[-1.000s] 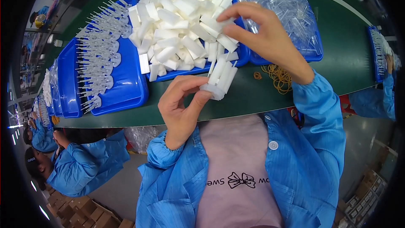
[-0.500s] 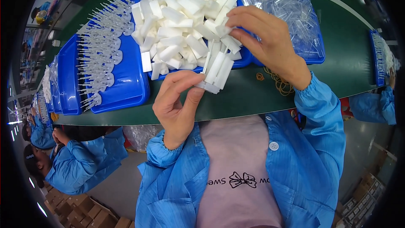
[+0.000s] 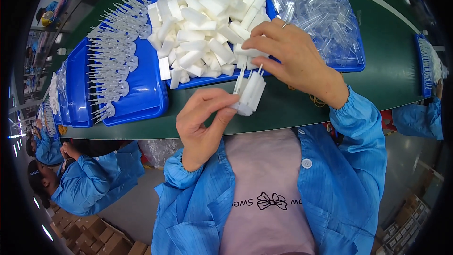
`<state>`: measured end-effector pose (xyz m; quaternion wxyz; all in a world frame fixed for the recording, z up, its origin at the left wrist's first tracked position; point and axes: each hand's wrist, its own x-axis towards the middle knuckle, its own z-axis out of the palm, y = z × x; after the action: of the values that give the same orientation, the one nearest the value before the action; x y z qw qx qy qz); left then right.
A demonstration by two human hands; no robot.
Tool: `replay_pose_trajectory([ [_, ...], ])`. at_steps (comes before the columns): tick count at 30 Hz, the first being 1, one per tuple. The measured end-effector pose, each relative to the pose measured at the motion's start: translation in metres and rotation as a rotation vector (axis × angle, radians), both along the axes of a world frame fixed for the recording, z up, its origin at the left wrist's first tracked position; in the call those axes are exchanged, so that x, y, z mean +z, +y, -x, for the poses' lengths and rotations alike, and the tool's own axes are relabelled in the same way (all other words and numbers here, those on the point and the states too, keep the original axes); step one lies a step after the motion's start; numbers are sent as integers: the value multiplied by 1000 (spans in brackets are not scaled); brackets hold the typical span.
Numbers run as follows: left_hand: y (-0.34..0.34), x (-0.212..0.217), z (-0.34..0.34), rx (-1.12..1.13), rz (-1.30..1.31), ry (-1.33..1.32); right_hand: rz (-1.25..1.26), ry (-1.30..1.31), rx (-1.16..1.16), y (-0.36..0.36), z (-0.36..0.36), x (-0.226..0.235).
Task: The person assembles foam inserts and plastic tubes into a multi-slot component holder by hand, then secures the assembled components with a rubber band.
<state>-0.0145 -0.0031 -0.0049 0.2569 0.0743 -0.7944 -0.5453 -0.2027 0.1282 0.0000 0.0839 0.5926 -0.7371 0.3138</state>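
Note:
My left hand (image 3: 202, 123) pinches the base of a clear plastic pronged holder (image 3: 245, 109) between thumb and fingers, just over the table's near edge. White foam blocks (image 3: 255, 89) sit on some of its prongs, while other thin prongs stand bare at the top. Above those prongs, my right hand (image 3: 299, 61) holds another white foam block (image 3: 248, 52) by thumb and fingertips. Behind both hands, a big heap of white foam blocks (image 3: 198, 28) fills a blue tray (image 3: 193, 82).
Clear plastic tubes (image 3: 314, 14) fill a blue tray at the right. Pronged holders (image 3: 113, 61) stand in rows in a blue tray (image 3: 150, 82) at the left. Rubber bands (image 3: 317, 100) lie by my right wrist. A co-worker in blue (image 3: 92, 174) sits at the left.
My left hand has moved slightly right and nearer with the holder. The right hand has come down from the foam heap toward the prongs with a foam block.

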Motion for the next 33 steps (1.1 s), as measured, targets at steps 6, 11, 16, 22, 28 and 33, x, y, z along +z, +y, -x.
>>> replay_pose_trajectory([
  [6,2,-3,-8,10,56,-33,-168,91,-102,-4,-4,-14],
  [11,0,-6,-8,72,14,-15,-99,47,-102,-2,1,-14],
  [16,0,-6,-10,80,-43,26,133,-313,18,4,4,-6],
  [22,-1,-1,-9,23,-6,45,63,-366,55,12,7,1],
  [28,-5,3,-10,-43,86,77,17,-160,61,15,6,9],
  [33,-8,5,-8,-118,169,88,0,-260,135,17,4,14],
])
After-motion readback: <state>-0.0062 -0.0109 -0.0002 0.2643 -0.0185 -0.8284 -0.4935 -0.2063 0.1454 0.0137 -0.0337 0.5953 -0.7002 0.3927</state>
